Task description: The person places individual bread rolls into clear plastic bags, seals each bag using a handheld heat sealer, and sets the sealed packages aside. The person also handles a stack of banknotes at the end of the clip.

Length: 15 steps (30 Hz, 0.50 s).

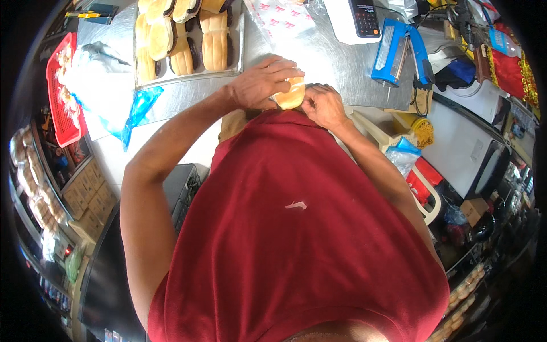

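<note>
A golden bread roll (292,95) is at the table's near edge, right in front of my red shirt. My left hand (260,83) is shut on it from the left, fingers across its top. Glossy highlights lie on the roll; whether clear plastic wraps it I cannot tell. At the roll's right side my right hand (325,102) has its fingers curled in; whether they pinch anything is hidden. Beyond my left forearm, a metal tray (240,47) bears several similar rolls (215,40) with dark sides. Printed clear plastic bags (282,19) lie past my hands.
A blue impulse sealer (386,55) is at the steel table's (342,85) right end. Near it, a calculator-like device (365,19) rests on a white object. Left are a blue-and-white plastic bag (139,102) and a red basket (51,85). A cream plastic bin (376,130) stands below right.
</note>
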Each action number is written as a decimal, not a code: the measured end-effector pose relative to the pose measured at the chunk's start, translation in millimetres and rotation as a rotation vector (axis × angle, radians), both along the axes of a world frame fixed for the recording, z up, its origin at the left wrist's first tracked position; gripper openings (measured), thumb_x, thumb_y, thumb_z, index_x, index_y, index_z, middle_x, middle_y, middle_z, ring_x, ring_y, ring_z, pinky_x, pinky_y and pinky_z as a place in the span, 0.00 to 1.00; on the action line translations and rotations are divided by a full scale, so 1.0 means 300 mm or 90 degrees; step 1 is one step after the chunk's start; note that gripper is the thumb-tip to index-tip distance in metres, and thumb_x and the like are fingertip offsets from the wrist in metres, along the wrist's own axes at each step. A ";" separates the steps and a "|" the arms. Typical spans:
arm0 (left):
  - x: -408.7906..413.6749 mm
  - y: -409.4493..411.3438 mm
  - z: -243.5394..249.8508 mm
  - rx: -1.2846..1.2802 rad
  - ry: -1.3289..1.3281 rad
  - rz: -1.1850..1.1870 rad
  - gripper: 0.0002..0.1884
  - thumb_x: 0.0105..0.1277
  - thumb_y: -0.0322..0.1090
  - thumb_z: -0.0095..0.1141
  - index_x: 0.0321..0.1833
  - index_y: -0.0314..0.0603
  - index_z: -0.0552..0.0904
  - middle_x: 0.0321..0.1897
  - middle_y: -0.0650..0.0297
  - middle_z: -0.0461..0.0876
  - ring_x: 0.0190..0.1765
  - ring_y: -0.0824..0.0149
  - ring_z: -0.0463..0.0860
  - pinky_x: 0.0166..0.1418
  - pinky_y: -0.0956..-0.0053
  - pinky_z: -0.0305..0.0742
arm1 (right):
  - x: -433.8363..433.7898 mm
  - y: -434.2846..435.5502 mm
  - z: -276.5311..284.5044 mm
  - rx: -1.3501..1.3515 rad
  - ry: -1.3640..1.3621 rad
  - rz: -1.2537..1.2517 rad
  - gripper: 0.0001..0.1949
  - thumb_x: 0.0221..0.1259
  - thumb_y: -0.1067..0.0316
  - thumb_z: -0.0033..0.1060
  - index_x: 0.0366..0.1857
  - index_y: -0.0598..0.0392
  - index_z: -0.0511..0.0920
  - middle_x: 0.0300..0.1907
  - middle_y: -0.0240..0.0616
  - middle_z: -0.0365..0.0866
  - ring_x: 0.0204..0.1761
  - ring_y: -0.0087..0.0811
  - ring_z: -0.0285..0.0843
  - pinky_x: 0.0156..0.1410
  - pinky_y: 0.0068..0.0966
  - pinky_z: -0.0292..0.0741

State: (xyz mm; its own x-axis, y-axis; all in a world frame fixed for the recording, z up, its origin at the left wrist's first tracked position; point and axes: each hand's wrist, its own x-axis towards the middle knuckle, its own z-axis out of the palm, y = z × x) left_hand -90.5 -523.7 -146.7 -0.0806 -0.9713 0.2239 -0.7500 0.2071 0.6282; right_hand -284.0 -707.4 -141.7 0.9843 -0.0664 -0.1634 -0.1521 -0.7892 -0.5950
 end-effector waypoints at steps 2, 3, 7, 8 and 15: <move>0.006 -0.030 -0.026 0.016 -0.028 -0.024 0.25 0.56 0.53 0.71 0.52 0.47 0.81 0.74 0.58 0.74 0.81 0.52 0.65 0.86 0.42 0.51 | -0.008 0.008 -0.006 -0.022 -0.039 -0.041 0.04 0.58 0.68 0.61 0.31 0.56 0.81 0.34 0.45 0.84 0.40 0.50 0.82 0.53 0.43 0.76; 0.002 -0.046 -0.025 0.025 -0.040 -0.041 0.27 0.57 0.55 0.70 0.54 0.47 0.81 0.74 0.58 0.74 0.81 0.52 0.65 0.86 0.40 0.50 | -0.015 0.010 -0.010 -0.031 -0.057 -0.066 0.04 0.58 0.68 0.61 0.31 0.55 0.81 0.34 0.45 0.84 0.40 0.50 0.82 0.53 0.44 0.76; -0.035 -0.081 -0.017 0.116 -0.081 0.079 0.32 0.61 0.59 0.67 0.62 0.49 0.79 0.73 0.59 0.75 0.82 0.54 0.64 0.84 0.35 0.49 | -0.032 -0.014 -0.010 -0.054 -0.048 -0.126 0.04 0.59 0.67 0.62 0.30 0.54 0.80 0.32 0.45 0.83 0.39 0.51 0.82 0.50 0.45 0.76; -0.049 -0.084 -0.015 0.126 -0.085 0.125 0.32 0.61 0.57 0.68 0.64 0.49 0.78 0.72 0.60 0.75 0.82 0.54 0.64 0.84 0.34 0.49 | -0.036 -0.015 -0.010 -0.056 -0.057 -0.131 0.04 0.60 0.67 0.62 0.30 0.54 0.80 0.32 0.45 0.83 0.38 0.51 0.82 0.50 0.46 0.76; -0.107 -0.125 -0.028 0.106 -0.008 0.348 0.35 0.56 0.49 0.78 0.66 0.48 0.80 0.71 0.61 0.80 0.78 0.57 0.71 0.81 0.40 0.61 | -0.037 0.055 0.045 0.007 -0.083 -0.138 0.05 0.63 0.67 0.61 0.31 0.54 0.81 0.31 0.45 0.83 0.38 0.52 0.82 0.50 0.45 0.77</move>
State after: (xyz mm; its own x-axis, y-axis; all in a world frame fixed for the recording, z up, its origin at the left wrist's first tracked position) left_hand -122.7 -561.2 -155.0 0.4415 -0.8948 0.0671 -0.7284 -0.3137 0.6091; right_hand -295.1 -690.9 -128.2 0.9603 -0.2764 -0.0373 -0.2375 -0.7400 -0.6293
